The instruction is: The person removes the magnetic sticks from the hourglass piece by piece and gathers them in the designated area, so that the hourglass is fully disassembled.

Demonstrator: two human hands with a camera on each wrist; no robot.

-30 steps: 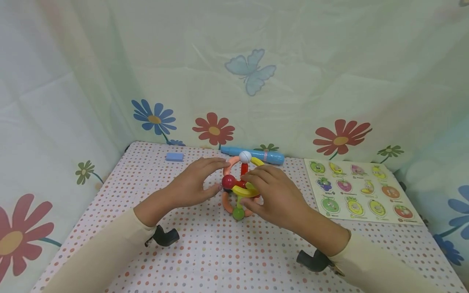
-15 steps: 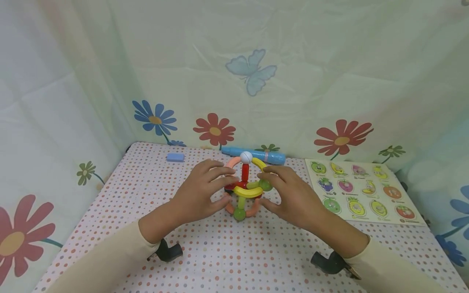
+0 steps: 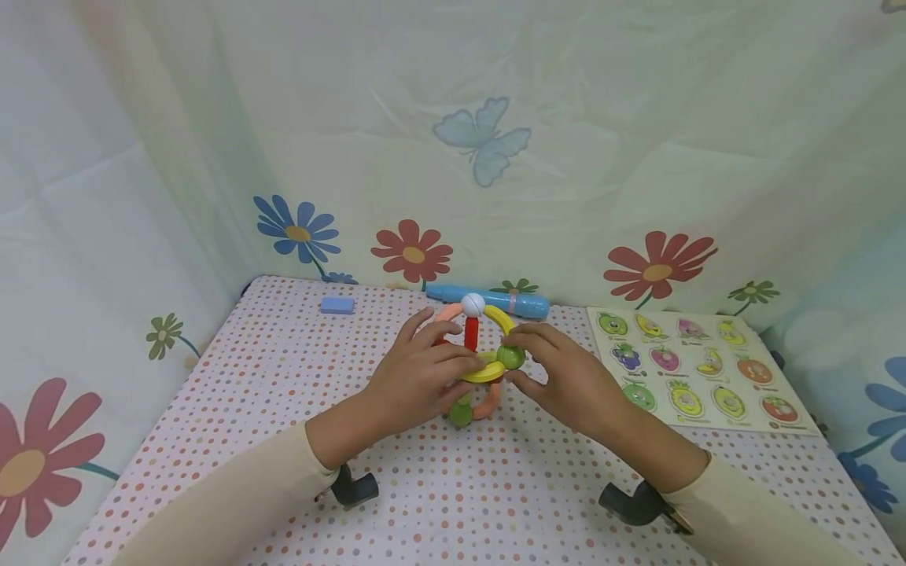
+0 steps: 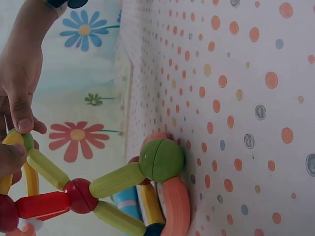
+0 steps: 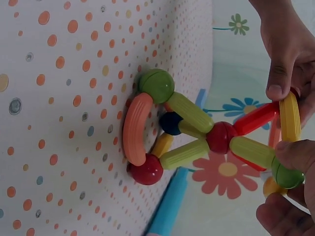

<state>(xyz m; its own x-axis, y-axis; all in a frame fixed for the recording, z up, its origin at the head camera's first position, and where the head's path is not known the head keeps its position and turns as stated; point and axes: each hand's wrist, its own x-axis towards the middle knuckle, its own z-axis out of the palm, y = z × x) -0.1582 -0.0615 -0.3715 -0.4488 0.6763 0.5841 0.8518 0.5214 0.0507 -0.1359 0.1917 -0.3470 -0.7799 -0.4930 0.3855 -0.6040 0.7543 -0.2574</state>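
A toy frame of magnetic rods and balls stands upright on the table, with a white ball (image 3: 473, 304) on top. Between both hands runs a yellow curved rod (image 3: 484, 372). The left hand (image 3: 423, 376) reaches in from the left and pinches the rod near the red ball (image 5: 295, 92) at its end, which the fingers mostly cover. My right hand (image 3: 576, 385) pinches the green ball (image 3: 510, 358) at the rod's other end. Lower down, light green rods (image 5: 184, 153) spread from a red centre ball (image 5: 220, 137) to the base of balls and orange curved rods (image 5: 136, 129).
Behind the frame lies a blue tube-shaped thing (image 3: 527, 305). A small blue block (image 3: 336, 305) sits at the back left. On the right is a flat fruit picture board (image 3: 701, 369). A flowered curtain (image 3: 325, 141) rises behind the dotted table (image 3: 425, 503).
The left hand has moved right, from beside the red ball onto the front yellow curved rod. The right hand has shifted from that rod to the green ball on the right.
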